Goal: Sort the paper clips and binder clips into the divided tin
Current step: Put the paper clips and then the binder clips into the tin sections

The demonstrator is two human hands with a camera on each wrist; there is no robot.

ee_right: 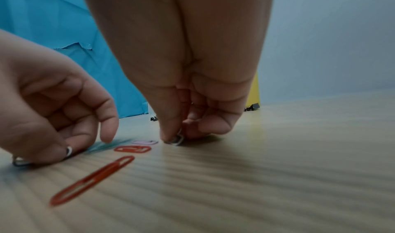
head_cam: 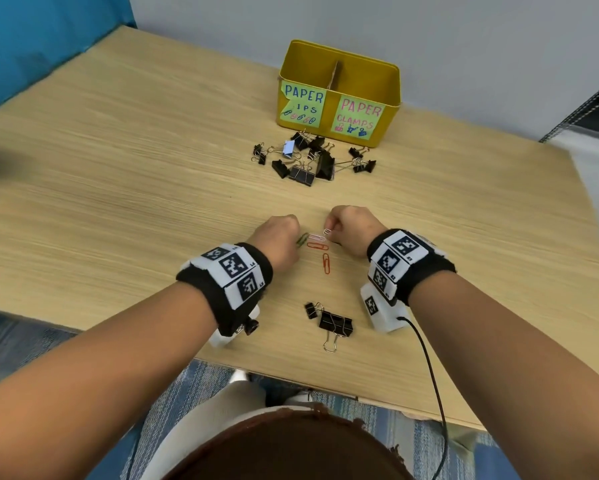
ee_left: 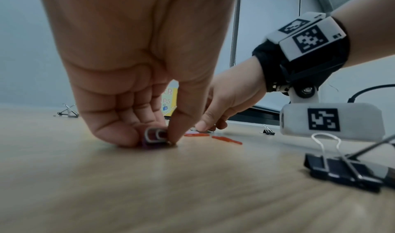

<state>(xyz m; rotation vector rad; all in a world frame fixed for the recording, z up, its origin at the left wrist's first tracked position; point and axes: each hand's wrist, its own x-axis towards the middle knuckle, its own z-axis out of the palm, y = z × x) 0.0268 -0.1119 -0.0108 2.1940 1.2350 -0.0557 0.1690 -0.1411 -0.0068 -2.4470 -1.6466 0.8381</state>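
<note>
The yellow divided tin [head_cam: 339, 60] stands at the back, labelled for paper clips on its left half and paper clamps on its right. A heap of black binder clips [head_cam: 311, 161] lies before it. My left hand [head_cam: 292, 233] is curled, holding white and purple paper clips [ee_left: 155, 136] against the table. A blurred green clip [head_cam: 60, 239] lies at its fingertips. My right hand [head_cam: 329, 230] pinches a silver paper clip [ee_right: 178, 139] on the table. Between the hands lie a pink clip [head_cam: 317, 238] and two red clips [head_cam: 317, 245], [head_cam: 326, 263].
Two black binder clips [head_cam: 336, 323] lie near the front table edge between my wrists. A black cable [head_cam: 429, 368] runs from the right wrist camera off the table. A grey wall stands behind the tin and a blue panel [head_cam: 31, 36] at the left.
</note>
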